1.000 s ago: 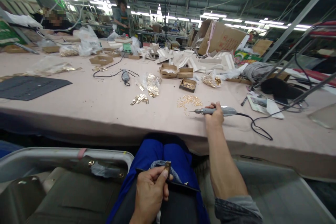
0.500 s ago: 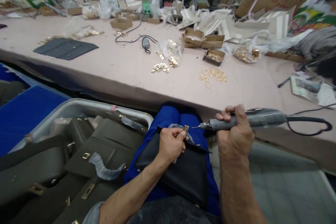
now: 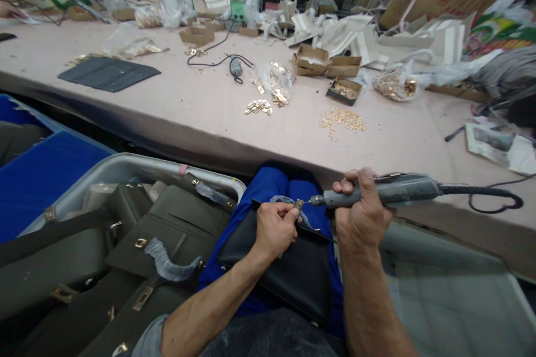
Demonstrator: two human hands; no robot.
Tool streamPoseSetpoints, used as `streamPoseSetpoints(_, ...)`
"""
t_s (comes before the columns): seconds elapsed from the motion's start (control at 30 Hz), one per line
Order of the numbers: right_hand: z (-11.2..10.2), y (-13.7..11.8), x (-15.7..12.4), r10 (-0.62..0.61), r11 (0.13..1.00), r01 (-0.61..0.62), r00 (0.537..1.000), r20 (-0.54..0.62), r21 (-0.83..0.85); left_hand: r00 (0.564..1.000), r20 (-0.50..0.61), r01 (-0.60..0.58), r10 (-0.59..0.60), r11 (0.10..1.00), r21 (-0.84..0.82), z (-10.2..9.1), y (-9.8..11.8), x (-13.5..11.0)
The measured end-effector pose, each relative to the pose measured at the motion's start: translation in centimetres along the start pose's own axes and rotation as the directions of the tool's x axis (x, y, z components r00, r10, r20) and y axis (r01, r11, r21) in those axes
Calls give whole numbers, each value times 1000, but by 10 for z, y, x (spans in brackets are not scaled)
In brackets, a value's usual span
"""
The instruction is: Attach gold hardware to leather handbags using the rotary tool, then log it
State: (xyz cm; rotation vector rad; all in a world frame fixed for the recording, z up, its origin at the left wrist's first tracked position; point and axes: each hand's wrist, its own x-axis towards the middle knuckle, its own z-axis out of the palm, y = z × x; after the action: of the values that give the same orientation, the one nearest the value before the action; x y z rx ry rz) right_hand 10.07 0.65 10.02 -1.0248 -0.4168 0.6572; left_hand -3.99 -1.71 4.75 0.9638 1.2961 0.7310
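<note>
Head view: the left hand [image 3: 274, 228] pinches a small gold metal fitting [image 3: 298, 204] between thumb and fingers at the top edge of a black leather bag [image 3: 288, 270], which lies on the lap. The right hand [image 3: 362, 215] is wrapped tightly around a grey corded electric screwdriver [image 3: 389, 192] that lies level and points left. Half a second earlier its bit stopped short of the fitting; now the bit touches it. Olive-green bags [image 3: 167, 234] fill the bin to the left. A pile of gold screws [image 3: 341, 120] lies far off on the pink table [image 3: 188, 117].
</note>
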Motion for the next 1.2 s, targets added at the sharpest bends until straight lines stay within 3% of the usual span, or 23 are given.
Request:
streamPoseSetpoints(0.57,8,0,-14,-74,996,74,997,-3,-49,1000,-7,-26,26,999,24,0,-8,1)
streamPoseSetpoints(0.8,11,0,-22,-173,981,175,984,34,-87,999,-6,-31,31,999,32,1,-8,2)
streamPoseSetpoints(1.0,7,0,-27,-214,968,230,965,153,-97,1000,-13,-22,22,999,38,1,-4,0)
streamPoseSetpoints(1.2,-6,-1,-28,-235,937,316,886,398,-150,1000,-21,-5,6,997,74,2,0,-3)
